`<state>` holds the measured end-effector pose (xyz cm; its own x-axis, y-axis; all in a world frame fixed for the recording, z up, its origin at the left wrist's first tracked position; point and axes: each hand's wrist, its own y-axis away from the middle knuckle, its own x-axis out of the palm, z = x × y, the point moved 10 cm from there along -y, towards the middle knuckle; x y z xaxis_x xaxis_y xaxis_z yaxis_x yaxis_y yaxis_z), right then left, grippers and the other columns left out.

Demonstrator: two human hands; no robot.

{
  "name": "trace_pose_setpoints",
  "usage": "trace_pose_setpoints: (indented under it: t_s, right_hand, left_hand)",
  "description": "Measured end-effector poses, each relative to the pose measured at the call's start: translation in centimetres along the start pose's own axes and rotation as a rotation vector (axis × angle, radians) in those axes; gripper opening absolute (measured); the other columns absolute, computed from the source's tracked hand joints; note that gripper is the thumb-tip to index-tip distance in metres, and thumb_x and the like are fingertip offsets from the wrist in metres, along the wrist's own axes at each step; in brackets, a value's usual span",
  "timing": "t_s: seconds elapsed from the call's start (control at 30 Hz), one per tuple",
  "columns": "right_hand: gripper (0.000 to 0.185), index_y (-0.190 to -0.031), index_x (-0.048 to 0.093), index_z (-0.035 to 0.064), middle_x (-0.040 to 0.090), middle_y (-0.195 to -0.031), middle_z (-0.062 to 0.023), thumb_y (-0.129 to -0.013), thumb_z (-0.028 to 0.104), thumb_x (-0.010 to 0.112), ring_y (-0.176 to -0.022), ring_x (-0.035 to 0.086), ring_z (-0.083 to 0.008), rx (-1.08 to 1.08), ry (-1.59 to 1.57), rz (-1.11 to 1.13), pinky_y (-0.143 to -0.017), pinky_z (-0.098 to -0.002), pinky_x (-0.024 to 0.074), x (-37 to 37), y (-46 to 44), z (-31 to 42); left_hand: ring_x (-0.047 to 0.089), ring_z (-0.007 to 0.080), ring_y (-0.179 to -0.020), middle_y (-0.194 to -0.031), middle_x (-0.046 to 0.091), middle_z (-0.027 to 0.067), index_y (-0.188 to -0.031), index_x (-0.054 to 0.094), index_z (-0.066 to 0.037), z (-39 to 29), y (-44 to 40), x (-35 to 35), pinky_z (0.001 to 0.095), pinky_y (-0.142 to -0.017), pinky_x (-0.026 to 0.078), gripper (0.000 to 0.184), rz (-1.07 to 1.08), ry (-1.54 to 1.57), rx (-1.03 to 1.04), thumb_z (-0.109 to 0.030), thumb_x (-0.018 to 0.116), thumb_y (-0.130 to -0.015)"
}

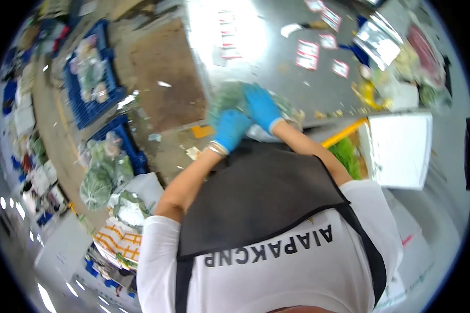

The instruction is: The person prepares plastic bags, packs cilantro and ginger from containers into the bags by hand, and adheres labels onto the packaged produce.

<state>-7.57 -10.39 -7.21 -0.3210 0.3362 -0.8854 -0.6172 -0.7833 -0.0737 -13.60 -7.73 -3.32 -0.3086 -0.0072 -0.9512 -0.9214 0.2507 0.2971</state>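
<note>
A clear plastic bag of green produce (226, 98) lies at the near edge of the metal table, slightly blurred. My left hand (231, 129), in a blue glove, is closed on the near side of this bag with its fingers curled. My right hand (261, 107), also gloved in blue, lies over the bag's right part with its fingers stretched forward. More clear plastic shows under and beside the right hand. What exactly is inside the bag cannot be made out.
On the metal table (277, 62) lie red-and-white labels (307, 55), a knife (297, 28) and a silver packet (378, 40). A white foam box (400, 151) stands at right, near leafy greens (345, 156). Blue pallets (91, 113) with bagged produce (96, 182) are on the left floor.
</note>
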Motion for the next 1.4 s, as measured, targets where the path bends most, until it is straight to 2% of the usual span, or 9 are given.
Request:
trace_pose_setpoints:
  t_s: [0.2, 0.4, 0.67, 0.73, 0.77, 0.87, 1.07, 1.2, 1.4]
  right_hand:
    - [0.075, -0.148, 0.031, 0.0091, 0.039, -0.147, -0.019, -0.088, 0.044, 0.059, -0.134, 0.039, -0.0369, 0.011, 0.124, 0.504, -0.11, -0.0482, 0.0301, -3.9, 2.5, -0.7]
    - [0.062, -0.144, 0.041, 0.01, 0.051, -0.137, -0.0184, -0.091, 0.038, 0.058, -0.122, 0.053, -0.0331, 0.413, -0.379, 0.153, -0.102, -0.0404, 0.0417, -12.6, 1.7, -3.3]
    - [0.046, -0.135, 0.054, 0.0174, 0.065, -0.118, -0.0136, -0.093, 0.038, 0.055, -0.104, 0.064, -0.0279, 0.566, -0.545, 0.089, -0.091, -0.0356, 0.049, -8.6, 2.6, 3.2]
    - [0.046, -0.135, 0.054, 0.0182, 0.065, -0.117, -0.0135, -0.093, 0.038, 0.055, -0.103, 0.064, -0.0284, 0.64, -0.524, 0.107, -0.09, -0.0353, 0.0492, -7.4, 5.1, 4.6]
    - [0.045, -0.134, 0.055, 0.0183, 0.064, -0.118, -0.0148, -0.093, 0.038, 0.055, -0.103, 0.064, -0.0298, 0.727, -0.452, 0.16, -0.091, -0.0358, 0.049, -7.3, 6.4, 5.3]
    - [0.046, -0.134, 0.055, 0.0182, 0.063, -0.12, -0.0157, -0.093, 0.039, 0.055, -0.104, 0.063, -0.0318, 0.807, -0.556, 0.054, -0.092, -0.0369, 0.0484, -5.7, 11.3, 6.1]
    - [0.049, -0.126, 0.059, 0.0046, 0.065, -0.117, -0.0185, -0.09, 0.038, 0.061, -0.101, 0.066, -0.0265, 1.026, -0.555, -0.259, -0.087, -0.0363, 0.0502, -4.6, 15.9, -3.1]
    - [0.06, -0.126, 0.055, -0.0024, 0.068, -0.101, -0.0177, -0.085, 0.04, 0.065, -0.086, 0.067, -0.0271, 1.189, -0.571, -0.563, -0.076, -0.0373, 0.0532, -8.2, 13.0, -16.1]
    - [0.052, -0.108, 0.064, -0.0008, 0.067, -0.098, -0.0199, -0.079, 0.042, 0.073, -0.089, 0.065, -0.0336, 1.222, -0.239, -0.452, -0.079, -0.041, 0.0518, -13.3, 4.3, -23.0]
  left_hand:
    - [0.064, 0.0319, -0.089, -0.091, 0.068, 0.0111, -0.089, 0.069, -0.013, 4.1, 5.9, -4.5, 0.0431, -0.079, 0.048, 0.016, -0.237, 0.51, -0.157, -0.011, 0.061, -0.075]
    - [0.064, 0.0261, -0.092, -0.104, 0.067, 0.0136, -0.106, 0.066, -0.003, 19.4, 15.6, -8.8, 0.0382, -0.081, 0.051, 0.029, -0.422, 1.098, -0.46, -0.011, 0.057, -0.079]
    - [0.058, 0.0296, -0.107, -0.125, 0.06, 0.0195, -0.116, 0.063, 0.003, 65.6, 32.0, -12.1, 0.0357, -0.094, 0.045, 0.04, -0.684, 0.317, -0.874, -0.023, 0.068, -0.085]
    - [0.063, 0.0331, -0.098, -0.117, 0.066, 0.0177, -0.121, 0.062, -0.001, 71.8, 34.7, -15.2, 0.038, -0.088, 0.049, 0.047, -0.792, 0.038, -0.846, -0.028, 0.068, -0.083]
    - [0.061, 0.0387, -0.105, -0.121, 0.062, 0.0199, -0.125, 0.062, -0.009, 68.6, 34.3, -18.3, 0.0427, -0.087, 0.048, 0.049, -0.537, -0.16, -1.24, -0.036, 0.064, -0.084]
    - [0.063, 0.0389, -0.1, -0.116, 0.064, 0.0217, -0.124, 0.06, -0.003, 75.0, 30.2, -13.8, 0.0439, -0.086, 0.049, 0.053, -0.599, -0.276, -1.059, -0.037, 0.063, -0.084]
    - [0.06, 0.0227, -0.103, -0.111, 0.065, 0.0136, -0.122, 0.058, 0.002, 53.1, 9.5, -0.2, 0.0331, -0.091, 0.046, 0.037, -0.526, 0.9, -0.562, -0.015, 0.063, -0.089]
    - [0.064, 0.0238, -0.094, -0.104, 0.066, 0.012, -0.106, 0.065, -0.004, 25.6, 4.0, -4.8, 0.0336, -0.086, 0.05, 0.021, -0.453, 0.747, -0.128, -0.011, 0.066, -0.086]
    - [0.065, 0.0273, -0.094, -0.103, 0.067, 0.0121, -0.108, 0.067, -0.008, 4.6, -0.4, -3.5, 0.0352, -0.084, 0.051, 0.024, -0.359, 1.085, 0.074, -0.008, 0.065, -0.084]
